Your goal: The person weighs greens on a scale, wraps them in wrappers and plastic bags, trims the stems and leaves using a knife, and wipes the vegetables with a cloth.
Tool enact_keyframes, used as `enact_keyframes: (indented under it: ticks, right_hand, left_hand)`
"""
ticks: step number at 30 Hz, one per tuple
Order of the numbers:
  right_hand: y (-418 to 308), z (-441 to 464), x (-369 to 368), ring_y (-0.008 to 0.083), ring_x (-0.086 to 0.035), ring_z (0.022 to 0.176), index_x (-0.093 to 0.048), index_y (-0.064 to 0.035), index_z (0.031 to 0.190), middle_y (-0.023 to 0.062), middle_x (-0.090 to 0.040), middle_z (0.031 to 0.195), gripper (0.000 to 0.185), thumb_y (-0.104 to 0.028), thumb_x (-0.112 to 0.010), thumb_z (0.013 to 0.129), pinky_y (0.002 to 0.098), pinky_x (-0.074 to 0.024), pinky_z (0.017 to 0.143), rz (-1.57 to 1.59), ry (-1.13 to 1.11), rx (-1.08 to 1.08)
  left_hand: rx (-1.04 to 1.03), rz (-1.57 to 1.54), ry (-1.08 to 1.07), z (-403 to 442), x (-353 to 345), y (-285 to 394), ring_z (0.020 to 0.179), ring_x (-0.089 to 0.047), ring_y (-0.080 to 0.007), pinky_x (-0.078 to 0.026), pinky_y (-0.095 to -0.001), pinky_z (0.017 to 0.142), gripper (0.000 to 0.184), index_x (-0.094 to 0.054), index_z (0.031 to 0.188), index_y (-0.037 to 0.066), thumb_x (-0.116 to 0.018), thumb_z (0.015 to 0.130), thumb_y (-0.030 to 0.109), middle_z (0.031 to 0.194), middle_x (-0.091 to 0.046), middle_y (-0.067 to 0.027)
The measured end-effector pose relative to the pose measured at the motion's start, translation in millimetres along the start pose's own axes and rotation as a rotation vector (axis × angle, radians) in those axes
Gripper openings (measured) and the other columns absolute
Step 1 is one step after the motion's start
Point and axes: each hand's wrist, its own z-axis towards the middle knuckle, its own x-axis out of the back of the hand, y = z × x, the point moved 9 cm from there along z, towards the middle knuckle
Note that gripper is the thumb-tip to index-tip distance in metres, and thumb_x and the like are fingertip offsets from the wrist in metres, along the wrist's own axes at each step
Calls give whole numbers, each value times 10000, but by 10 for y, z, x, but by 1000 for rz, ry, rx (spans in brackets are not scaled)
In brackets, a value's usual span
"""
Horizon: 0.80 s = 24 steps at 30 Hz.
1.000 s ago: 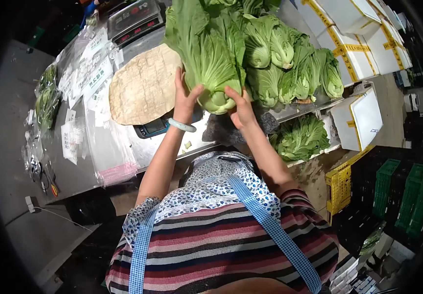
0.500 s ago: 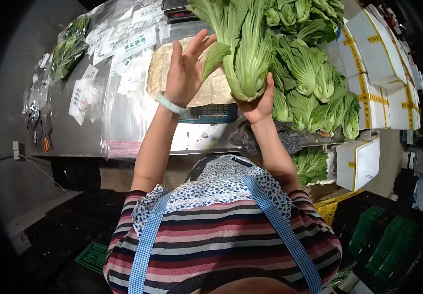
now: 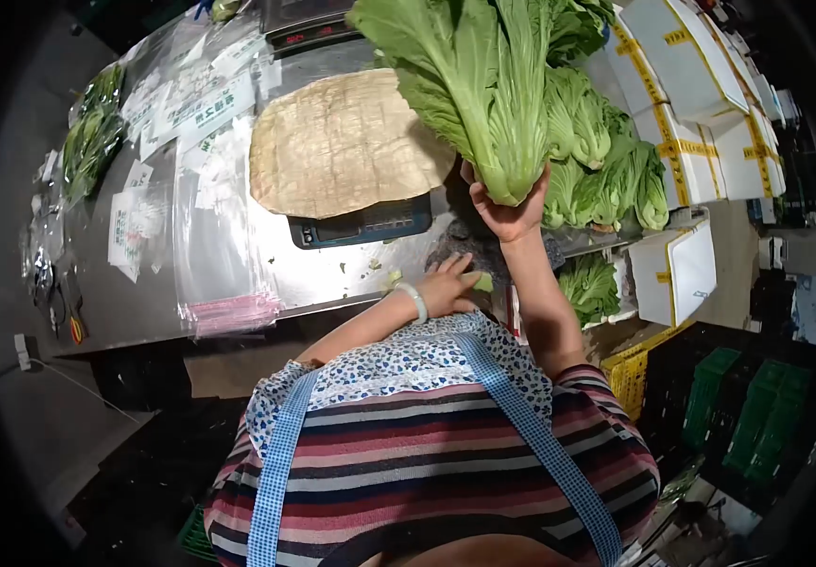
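My right hand (image 3: 510, 213) is closed around the base of a leafy mustard green (image 3: 493, 113), its leaves pointing away from me over the table. My left hand (image 3: 450, 285), with a pale bangle at the wrist, is low at the table's near edge, fingers apart. Just beyond its fingertips is a torn piece of green leaf (image 3: 484, 283); whether they touch it is unclear. A dark grey cloth (image 3: 455, 244) lies beside that hand. Left of the greens, a tan flat pad (image 3: 346, 142) covers most of a digital scale (image 3: 365, 227).
More mustard greens (image 3: 606, 180) are heaped on the right, with white foam boxes (image 3: 682, 260) beyond. Clear plastic bags (image 3: 223, 236) and printed labels (image 3: 195, 118) lie left. Another scale (image 3: 309, 28) stands at the back. A yellow crate (image 3: 630, 378) sits below right.
My left hand has moved from the greens down to the table's near edge. The small side leaf no longer shows on the plant, and a leaf piece is by that hand. The greens moved slightly right.
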Motion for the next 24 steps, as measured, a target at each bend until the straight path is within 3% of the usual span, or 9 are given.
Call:
enact_keyframes:
  ticks: [2,4,5,7,10,13,20,22,24]
  right_hand:
    - [-45,-139,-254,386,-400,1231,-445,-123,1351,174,-428,1360,756,-544,-650,758,470,-485,870,178,-110,-50]
    - [-124,-195,-181,365,-358,1255,-428,-125,1362,168,-394,1380,773,-532,-659,747,454,-479,871,155,-105,-17]
    - [-132,-164,-129,367,-366,1251,-431,-125,1359,166,-400,1375,766,-533,-656,751,458,-479,870,135,-93,8]
    - [-57,-70,-2,379,-386,1239,-435,-127,1357,165,-407,1369,759,-532,-655,755,459,-474,875,108,-57,29]
    - [178,187,130,319,-488,1196,-458,-136,1339,116,-505,1314,690,-522,-635,796,444,-463,926,-168,150,116]
    - [555,534,355,253,-526,1170,-462,-102,1318,80,-538,1275,605,-438,-631,843,422,-447,979,-290,152,40]
    - [1263,1153,732,206,-571,1082,-444,-11,1284,122,-573,1178,565,-257,-690,839,343,-479,896,-721,174,-143]
    - [1297,1296,851,205,-575,1064,-429,-6,1280,108,-579,1173,548,-214,-691,846,329,-459,911,-1034,197,75]
    - [1385,1377,1008,206,-578,1050,-397,10,1296,125,-583,1170,629,-223,-727,812,313,-455,903,-1176,239,57]
  left_hand:
    - [-78,-183,154,199,42,-87,1097,-565,-291,-449,-383,930,341,-595,1177,38,-634,865,172,1241,-546,-208]
    - [580,-715,449,28,652,-653,991,-608,-191,-479,-301,839,297,-598,1167,28,-589,901,160,1107,-623,-166]
    - [559,-756,685,-66,1004,-792,891,-609,-119,-476,-237,758,273,-598,1157,12,-549,923,144,996,-656,-107]
    - [371,-713,859,-10,1616,-896,985,-578,-152,-453,-270,852,336,-549,1221,-6,-482,957,191,1091,-618,-102]
    - [289,-815,901,231,2045,-1042,1064,-555,-195,-431,-308,918,409,-500,1293,12,-448,976,265,1183,-576,-111]
    - [363,-1019,896,247,2080,-1524,1064,-556,-182,-435,-316,917,419,-508,1298,26,-442,984,295,1173,-585,-93]
    - [757,-1100,939,-552,1711,-2878,999,-595,-179,-489,-349,857,513,-533,1271,23,-391,987,426,1149,-607,-87]
    - [914,-1327,922,-697,1457,-3125,998,-586,-205,-485,-334,842,625,-551,1244,-3,-353,970,523,1176,-593,-123]
    - [908,-1397,912,-746,1310,-3329,1057,-571,-237,-464,-333,888,730,-540,1250,-26,-341,937,602,1203,-581,-156]
